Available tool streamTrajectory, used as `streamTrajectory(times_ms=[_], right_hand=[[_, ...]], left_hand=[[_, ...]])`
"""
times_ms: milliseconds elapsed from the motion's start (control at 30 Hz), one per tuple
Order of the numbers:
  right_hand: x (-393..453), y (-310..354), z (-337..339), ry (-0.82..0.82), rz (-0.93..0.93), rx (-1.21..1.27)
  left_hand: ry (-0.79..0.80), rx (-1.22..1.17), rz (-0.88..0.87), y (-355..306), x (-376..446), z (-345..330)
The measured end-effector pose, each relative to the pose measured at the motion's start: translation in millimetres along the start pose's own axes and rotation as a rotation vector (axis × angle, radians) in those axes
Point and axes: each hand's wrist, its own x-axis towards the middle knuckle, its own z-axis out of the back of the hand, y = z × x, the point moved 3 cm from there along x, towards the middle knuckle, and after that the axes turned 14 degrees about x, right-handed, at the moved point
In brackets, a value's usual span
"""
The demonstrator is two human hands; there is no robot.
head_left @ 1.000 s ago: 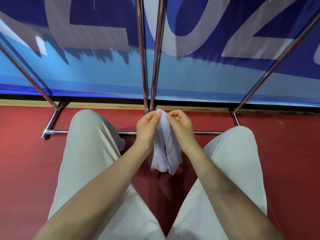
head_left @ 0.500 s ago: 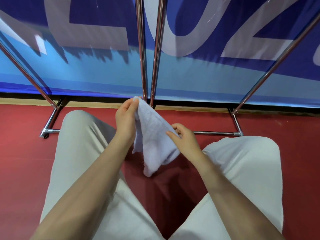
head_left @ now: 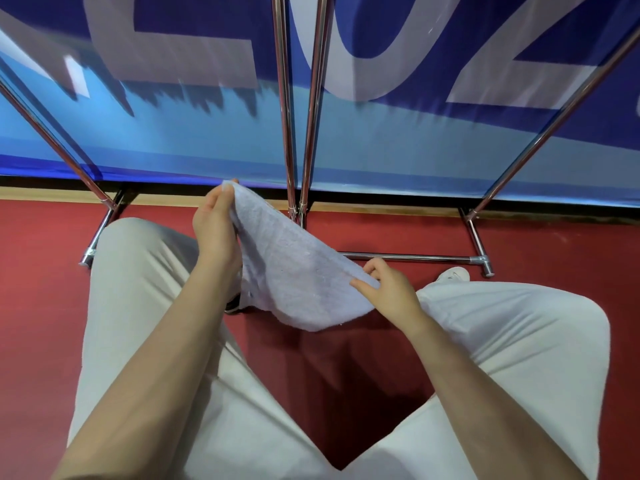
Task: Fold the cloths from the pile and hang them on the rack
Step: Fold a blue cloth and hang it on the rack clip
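Note:
A pale lilac cloth (head_left: 294,271) is stretched slantwise between my two hands above my knees. My left hand (head_left: 216,230) pinches its upper corner, raised near the foot of the rack. My right hand (head_left: 391,292) pinches the lower right edge, lower and nearer to me. The rest of the cloth sags below that line. The chrome rack (head_left: 291,109) stands right in front, its two middle poles rising just behind the cloth. No pile of cloths is in view.
The rack's floor bar (head_left: 415,258) and slanted side poles (head_left: 540,133) frame the space ahead on a red floor (head_left: 41,289). A blue banner (head_left: 173,133) hangs behind. My legs in pale trousers (head_left: 138,306) fill the foreground; a white shoe (head_left: 453,273) shows.
My hands have drawn apart: the left rose up and left, the right dropped toward my right knee. The cloth, bunched and hanging before, is now spread out between them.

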Motion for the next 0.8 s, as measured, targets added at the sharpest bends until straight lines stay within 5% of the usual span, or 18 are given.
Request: streamTrajectory(times_ms=[467, 600, 800], right_hand=[[13, -27, 10, -0.253, -0.117, 0.064], [13, -30, 17, -0.243, -0.175, -0.176], [10, -50, 18, -0.145, -0.314, 0.121]], left_hand=[[0.304, 0.278, -0.256, -9, -23, -18], [0.388, 0.229, -0.244, -5, -23, -21], [0.326, 0.154, -0.104, 2, -15, -20]])
